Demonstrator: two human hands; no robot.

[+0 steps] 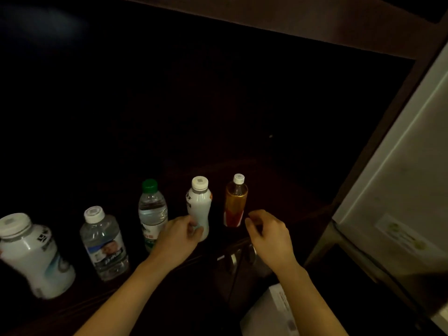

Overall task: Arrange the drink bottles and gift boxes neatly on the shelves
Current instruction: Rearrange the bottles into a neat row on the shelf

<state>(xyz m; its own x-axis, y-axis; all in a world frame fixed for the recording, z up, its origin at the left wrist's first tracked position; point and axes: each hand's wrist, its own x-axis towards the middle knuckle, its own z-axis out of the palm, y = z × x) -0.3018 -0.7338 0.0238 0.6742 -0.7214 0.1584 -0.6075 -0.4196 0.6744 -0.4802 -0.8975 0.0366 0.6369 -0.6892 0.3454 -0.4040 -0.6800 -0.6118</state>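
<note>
The left hand (180, 235) is wrapped around the foot of the upright white milk-drink bottle (199, 209). The amber tea bottle (235, 202) (also upright) stands just beyond the right hand (268, 235), whose curled fingers hold nothing, so that hand is nearer it.

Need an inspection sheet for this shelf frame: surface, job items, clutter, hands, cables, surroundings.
Surface: dark shelf, dimly lit, back in shadow.
Job's things: five bottles in a front row: large white bottle, clear water bottle, green-capped bottle, white milk bottle, amber tea bottle. White box below.
Clutter: nothing seen.
Hands: left hand grips the milk bottle's base; right hand open, beside the tea bottle.
Cables: nothing seen.
Surroundings: pale panel at right.
</note>
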